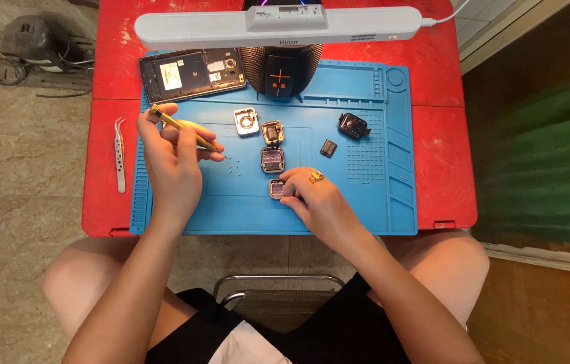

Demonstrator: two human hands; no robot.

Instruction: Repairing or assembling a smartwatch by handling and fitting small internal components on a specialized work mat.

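Observation:
My left hand (176, 158) holds a gold-handled screwdriver (184, 128) slanted above the blue work mat (366, 202), its tip pointing right. My right hand (315, 199), with a gold ring, pinches a small square watch body (276, 188) against the mat. Just above it lie an opened watch case with a hinged part (272, 145) and a square silver frame (246, 121). Several tiny screws (232, 165) are scattered between the two hands.
A phone with its back removed (191, 73) lies at the mat's top left. Tweezers (120, 155) rest on the red table (443, 162) left of the mat. Two small dark parts (353, 126) (327, 147) sit at right. A white lamp bar (278, 25) and a black speaker (280, 71) stand at the back.

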